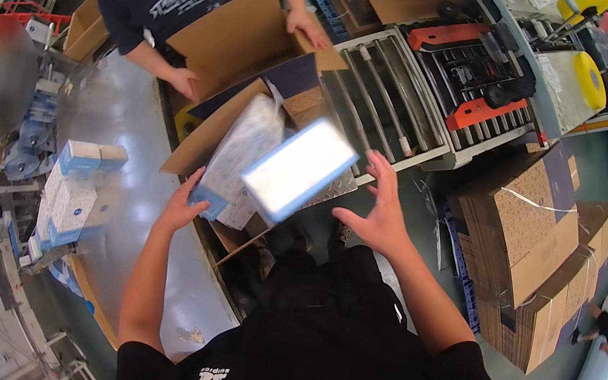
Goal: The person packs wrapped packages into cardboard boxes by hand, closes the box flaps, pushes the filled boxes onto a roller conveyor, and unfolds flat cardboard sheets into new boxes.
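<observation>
A white box with blue edges point(299, 169), slightly blurred, sits tilted between my hands, over the near side of a brown carton point(204, 132). My right hand point(382, 216) is just right of it, fingers spread, with a gap showing between. My left hand point(184, 203) has its thumb and fingers apart. It lies against the carton's near left side, by a blue and white printed pack point(241, 154) that leans in the carton. Whether its fingertips touch the pack is hard to tell. Across from me, another person's hands point(308, 28) rest at the carton's raised flaps.
On the metal table at left point(136, 242) stand several blue and white boxes point(80, 191). A roller conveyor point(386, 91) with a red and black machine part point(467, 72) runs behind the carton. Strapped flat cartons point(522, 245) are stacked at right on a blue pallet point(461, 267).
</observation>
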{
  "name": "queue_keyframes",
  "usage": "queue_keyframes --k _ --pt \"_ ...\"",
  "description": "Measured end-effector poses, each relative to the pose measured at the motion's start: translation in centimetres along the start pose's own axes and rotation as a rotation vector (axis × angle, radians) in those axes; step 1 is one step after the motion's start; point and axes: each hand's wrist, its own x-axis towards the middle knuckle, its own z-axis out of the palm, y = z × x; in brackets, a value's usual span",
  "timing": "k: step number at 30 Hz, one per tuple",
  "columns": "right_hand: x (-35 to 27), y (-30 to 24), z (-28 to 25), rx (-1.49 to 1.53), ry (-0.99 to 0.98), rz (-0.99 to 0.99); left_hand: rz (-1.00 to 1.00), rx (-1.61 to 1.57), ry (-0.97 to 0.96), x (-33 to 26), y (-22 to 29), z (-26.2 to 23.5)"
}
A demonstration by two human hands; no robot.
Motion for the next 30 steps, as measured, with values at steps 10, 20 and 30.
queue_keyframes --k 10,20,30 --pt "10.1 1.1 16.9 -0.91 -0.399 -0.157 0.243 0.89 0.036 12.0 -2.0 6.3" --pt "16.2 6.2 20.6 -0.76 -0.635 -0.314 0.243 1.162 0.3 30.8 -16.1 6.5" --pt "14.7 7.1 14.2 -0.016 -0.557 -0.384 -0.028 0.876 -0.091 27.7 -8.4 5.8"
